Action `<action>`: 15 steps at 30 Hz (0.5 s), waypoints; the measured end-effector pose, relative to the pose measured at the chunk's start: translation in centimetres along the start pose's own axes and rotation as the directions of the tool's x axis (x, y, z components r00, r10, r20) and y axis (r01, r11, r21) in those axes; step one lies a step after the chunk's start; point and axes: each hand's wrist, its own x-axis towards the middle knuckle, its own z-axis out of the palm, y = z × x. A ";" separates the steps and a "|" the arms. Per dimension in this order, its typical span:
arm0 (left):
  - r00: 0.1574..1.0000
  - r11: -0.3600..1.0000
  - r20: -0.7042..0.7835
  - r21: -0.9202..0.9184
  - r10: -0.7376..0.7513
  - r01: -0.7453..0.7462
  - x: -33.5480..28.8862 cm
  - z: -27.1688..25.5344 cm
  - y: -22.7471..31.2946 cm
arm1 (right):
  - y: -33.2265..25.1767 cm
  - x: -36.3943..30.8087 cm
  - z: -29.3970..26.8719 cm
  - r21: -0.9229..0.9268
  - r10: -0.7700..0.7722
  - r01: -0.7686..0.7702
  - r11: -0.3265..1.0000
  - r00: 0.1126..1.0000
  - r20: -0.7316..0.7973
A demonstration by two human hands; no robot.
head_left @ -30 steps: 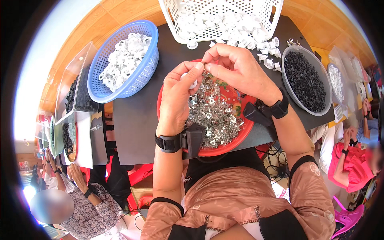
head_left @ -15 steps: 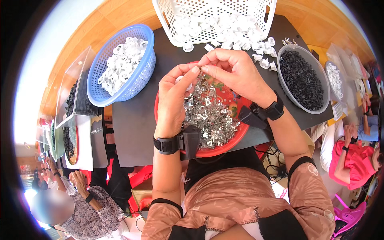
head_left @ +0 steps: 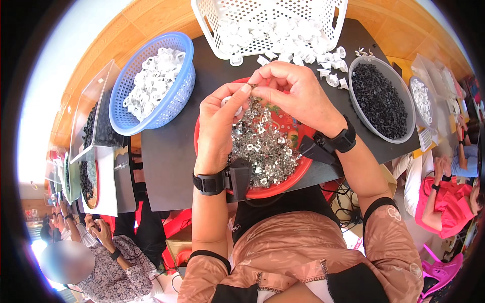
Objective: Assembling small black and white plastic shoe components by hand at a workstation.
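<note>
We pinch a small piece (head_left: pixel 253 86) between the fingertips of our left hand (head_left: pixel 217 118) and right hand (head_left: pixel 300 96); our left fingers also cradle a white part (head_left: pixel 225 102), above the red tray (head_left: pixel 276 191).

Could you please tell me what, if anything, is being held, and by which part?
Left hand and right hand pinch a tiny piece; the left also cups a white part. Exactly where each is held is hidden.
</note>
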 end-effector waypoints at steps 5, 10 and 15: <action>1.000 0.999 0.025 0.030 -0.011 0.011 0.0 -0.3 0.1 | 0.5 0.1 0.1 -0.115 -0.188 0.181 0.977 0.981 -0.050; 1.000 0.999 -0.006 0.046 0.001 -0.001 -0.2 -0.2 0.1 | 0.4 0.0 -0.1 -0.164 -0.238 0.231 0.959 0.971 -0.026; 0.996 0.995 -0.054 0.074 0.070 -0.066 -0.5 0.2 0.3 | -0.4 -0.2 0.1 -0.093 -0.182 0.173 0.981 0.979 -0.095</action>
